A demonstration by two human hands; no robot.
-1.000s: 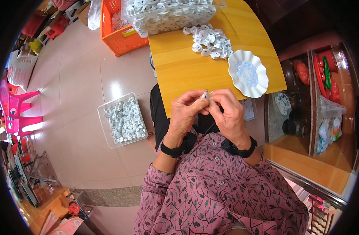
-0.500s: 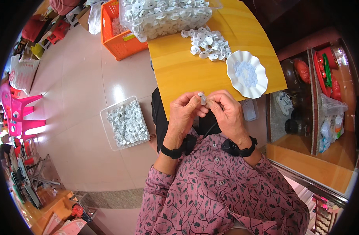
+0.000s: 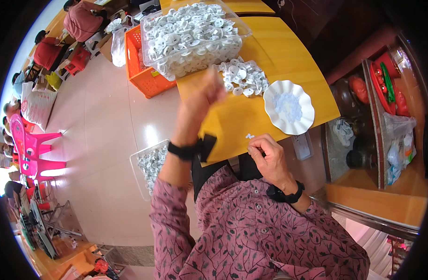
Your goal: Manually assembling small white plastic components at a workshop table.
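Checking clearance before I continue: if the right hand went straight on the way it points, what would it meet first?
Probably the small white piece on the yellow table, just ahead of the right hand. The hand's height is unclear, so it might pass over it.

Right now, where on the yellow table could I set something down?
Bare tabletop shows between the left hand, white pile and wavy dish, and behind the dish, right of the pile. The stretch from pile to clear tub is crowded.
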